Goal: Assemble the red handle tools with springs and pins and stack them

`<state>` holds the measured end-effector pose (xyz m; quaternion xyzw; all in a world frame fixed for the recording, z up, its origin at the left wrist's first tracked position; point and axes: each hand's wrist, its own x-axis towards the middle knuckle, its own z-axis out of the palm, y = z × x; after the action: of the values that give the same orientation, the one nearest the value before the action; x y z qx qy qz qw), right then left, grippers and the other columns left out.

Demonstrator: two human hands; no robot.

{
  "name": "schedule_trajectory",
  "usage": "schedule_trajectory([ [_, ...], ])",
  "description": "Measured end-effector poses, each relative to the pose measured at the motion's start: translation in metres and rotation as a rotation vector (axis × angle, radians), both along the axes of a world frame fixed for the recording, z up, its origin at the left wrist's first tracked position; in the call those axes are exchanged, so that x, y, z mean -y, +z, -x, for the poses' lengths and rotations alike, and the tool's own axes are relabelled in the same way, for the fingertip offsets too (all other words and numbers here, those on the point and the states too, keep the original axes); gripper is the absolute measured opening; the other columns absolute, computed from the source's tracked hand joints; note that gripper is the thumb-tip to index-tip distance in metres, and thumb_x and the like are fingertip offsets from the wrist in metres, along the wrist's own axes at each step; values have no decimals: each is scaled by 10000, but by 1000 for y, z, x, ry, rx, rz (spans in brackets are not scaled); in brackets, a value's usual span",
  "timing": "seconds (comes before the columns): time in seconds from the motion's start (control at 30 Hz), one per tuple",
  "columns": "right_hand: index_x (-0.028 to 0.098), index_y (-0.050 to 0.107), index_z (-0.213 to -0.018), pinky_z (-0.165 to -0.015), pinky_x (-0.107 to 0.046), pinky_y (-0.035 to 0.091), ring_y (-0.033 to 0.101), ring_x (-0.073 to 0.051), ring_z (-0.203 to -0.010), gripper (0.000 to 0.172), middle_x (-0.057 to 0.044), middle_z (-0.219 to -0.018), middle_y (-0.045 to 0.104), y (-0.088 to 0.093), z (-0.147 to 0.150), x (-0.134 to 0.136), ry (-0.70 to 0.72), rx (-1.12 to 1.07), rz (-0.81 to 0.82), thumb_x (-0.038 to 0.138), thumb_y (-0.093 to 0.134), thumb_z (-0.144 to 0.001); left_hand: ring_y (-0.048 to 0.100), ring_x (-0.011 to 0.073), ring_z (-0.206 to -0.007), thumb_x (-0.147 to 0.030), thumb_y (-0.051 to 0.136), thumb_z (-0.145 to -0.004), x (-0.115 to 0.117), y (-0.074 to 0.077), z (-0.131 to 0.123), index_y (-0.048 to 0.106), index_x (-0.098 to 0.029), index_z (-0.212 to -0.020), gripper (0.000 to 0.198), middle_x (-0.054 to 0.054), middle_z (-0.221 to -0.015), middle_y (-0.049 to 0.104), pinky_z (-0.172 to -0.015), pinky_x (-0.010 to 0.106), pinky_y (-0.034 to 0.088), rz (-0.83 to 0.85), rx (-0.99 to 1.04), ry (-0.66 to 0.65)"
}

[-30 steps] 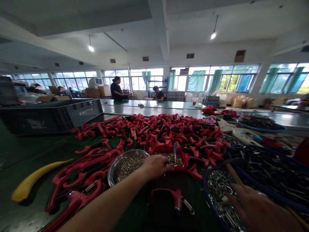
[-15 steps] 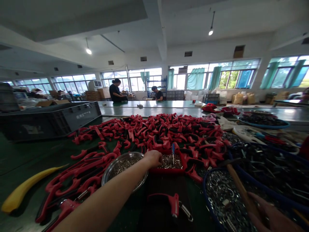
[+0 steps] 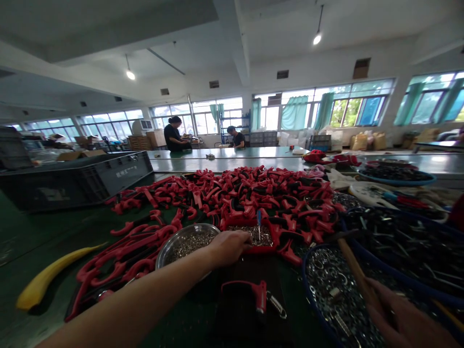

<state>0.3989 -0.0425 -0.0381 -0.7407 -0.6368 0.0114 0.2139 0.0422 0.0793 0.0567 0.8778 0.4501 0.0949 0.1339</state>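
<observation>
My left hand [image 3: 228, 246] reaches forward to the near edge of a red tray [image 3: 253, 235] of small metal parts, fingers curled in a pinch; what they hold is hidden. A blue-handled screwdriver [image 3: 258, 223] stands in that tray. Just left of the hand sits a round metal bowl [image 3: 186, 241] of small shiny parts. My right hand [image 3: 402, 319] is low at the right, wrapped round a wooden handle [image 3: 357, 273] that lies over a blue basin [image 3: 319, 285] of metal rings. A red handle with a spring [image 3: 259, 295] lies on a dark mat in front of me.
A big heap of red and black handles [image 3: 253, 193] covers the green table. More red handles [image 3: 123, 251] and a yellow piece [image 3: 50, 275] lie left. A dark crate [image 3: 79, 176] stands far left. Blue basins of dark metal parts [image 3: 406, 246] sit right. Two people [image 3: 174, 135] work at a far table.
My left hand drew back slightly toward the tray's near edge. My right hand closed round the wooden handle over the basin. The view tilted a little.
</observation>
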Motion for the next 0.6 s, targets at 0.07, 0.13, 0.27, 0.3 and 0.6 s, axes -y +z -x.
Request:
schedule_trajectory([
  [0.07, 107, 522, -1198, -795, -458, 497, 613, -296, -931, 566, -135, -1116, 613, 0, 1, 0, 7, 0, -17, 468, 312, -816, 600, 162, -838, -279, 492, -815, 12, 0, -2, 598, -223, -934, 169, 3, -879, 663, -723, 243, 425, 31, 53, -19],
  [0.13, 109, 523, -1197, -796, -458, 496, 612, -294, -934, 578, -136, -1124, 608, 2, 3, 1, 3, -11, -7, 474, 311, -802, 609, 130, -769, -305, 547, -780, 22, -5, -5, 604, -225, -899, 154, -26, -827, 672, -663, 199, 428, 82, 85, -51],
  [0.27, 111, 501, -1219, -817, -451, 486, 595, -284, -974, 617, -126, -1141, 599, 15, 11, 3, 1, -32, 69, 490, 272, -788, 605, 99, -719, -305, 581, -755, 40, -21, -13, 609, -245, -909, 168, -59, -806, 676, -622, 167, 417, 163, 179, -86],
  [0.3, 111, 499, -1221, -822, -448, 484, 592, -282, -980, 629, -125, -1146, 596, 19, 14, 4, 1, -36, 84, 496, 266, -782, 601, 106, -720, -313, 581, -754, 43, -24, -14, 614, -244, -901, 166, -54, -800, 673, -617, 174, 413, 165, 204, -63],
  [0.6, 110, 534, -1184, -805, -472, 483, 602, -309, -950, 642, -144, -1112, 613, 26, 20, 8, -18, -61, 50, 518, 294, -751, 577, 144, -747, -383, 575, -757, 47, -35, -17, 637, -241, -827, 170, -24, -822, 648, -628, 227, 393, 48, 128, 46],
])
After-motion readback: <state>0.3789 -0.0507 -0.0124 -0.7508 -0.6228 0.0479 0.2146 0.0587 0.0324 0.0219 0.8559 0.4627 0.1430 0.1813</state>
